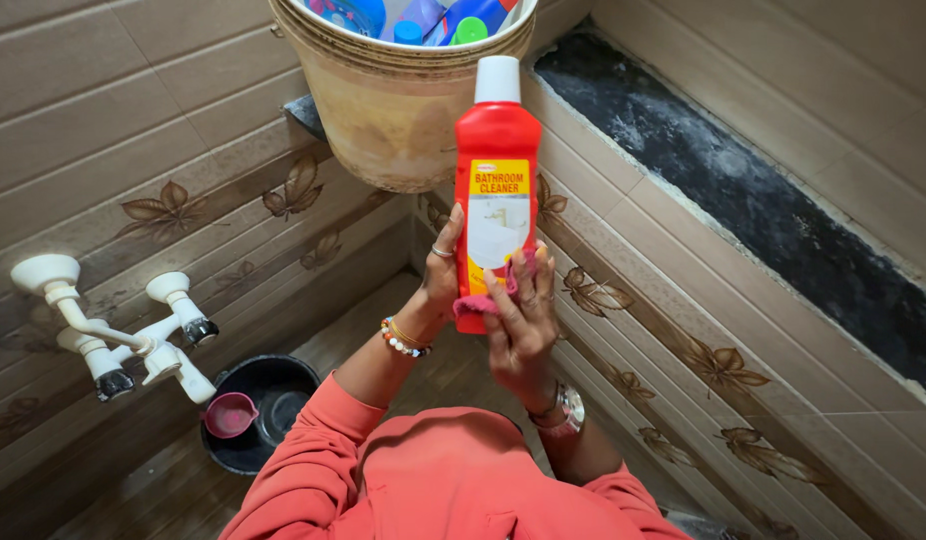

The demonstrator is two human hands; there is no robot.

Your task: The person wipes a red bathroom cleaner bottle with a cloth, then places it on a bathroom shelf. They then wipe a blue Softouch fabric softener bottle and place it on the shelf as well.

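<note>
the red bottle (497,180) with a white cap stands upright in mid-air in front of the tiled wall (673,330), just below the worn beige tub (393,120) mounted in the corner. the left hand (441,285) has its fingers wrapped round the lower left of the bottle, thumb up along the label; the right hand (521,335) presses flat against the base with a pink cloth (480,304) bunched between fingers and bottle. holding it well here seems to mean keeping the bottle vertical and the cloth snug under the base, so that any drip is caught and the smooth plastic does not slide; the left grip looks like the one carrying the weight. the tub holds several bottles, blue ones and one with a green cap, only their tops showing. down on the floor a black bucket (283,390) sits under the white taps (133,335), with a small pink mug (229,414) resting on its rim; whether there is water inside cannot be told.
</note>
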